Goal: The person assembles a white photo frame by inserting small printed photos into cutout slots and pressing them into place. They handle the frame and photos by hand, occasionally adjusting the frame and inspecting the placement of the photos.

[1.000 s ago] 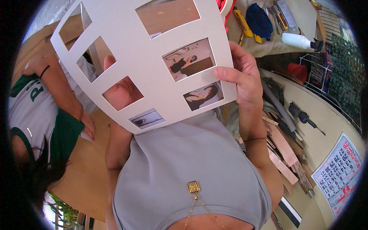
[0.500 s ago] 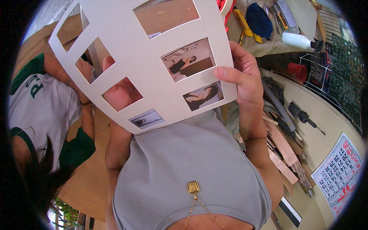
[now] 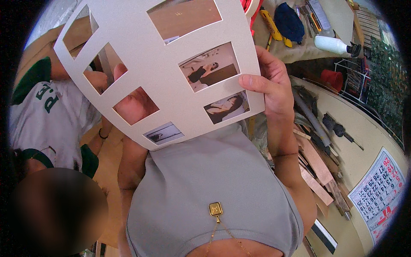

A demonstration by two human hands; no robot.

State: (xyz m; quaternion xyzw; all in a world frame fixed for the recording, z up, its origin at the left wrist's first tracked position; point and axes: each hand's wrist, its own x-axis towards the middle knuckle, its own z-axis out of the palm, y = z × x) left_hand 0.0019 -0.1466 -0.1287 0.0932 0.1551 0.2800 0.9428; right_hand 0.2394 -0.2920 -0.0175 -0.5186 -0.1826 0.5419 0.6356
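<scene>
A white photo mat board [image 3: 169,92] with several cut-out windows is held up in front of my chest, tilted. My right hand [image 3: 274,83] is closed on its right edge, thumb on the front and fingers behind. My left hand [image 3: 136,105] is behind the board's lower left and supports it; parts of the hand show through two windows, and the rest is hidden. Photos fill some windows: a person in a black top [image 3: 207,70], a dark-haired person [image 3: 227,107] below it, and a small bluish picture [image 3: 164,133] at the bottom. Other windows show through to what lies behind.
At the left, another person in a white and green shirt [image 3: 55,111] leans over a brown surface. A worktop at the upper right holds a yellow cutter [image 3: 271,25], blue cloth [image 3: 289,23] and white bottle [image 3: 330,44]. Wood strips [image 3: 314,160] and a calendar [image 3: 379,192] are at the right.
The other person at the left has shifted, and their head now shows at the lower left. My hands and the mat board have barely moved.
</scene>
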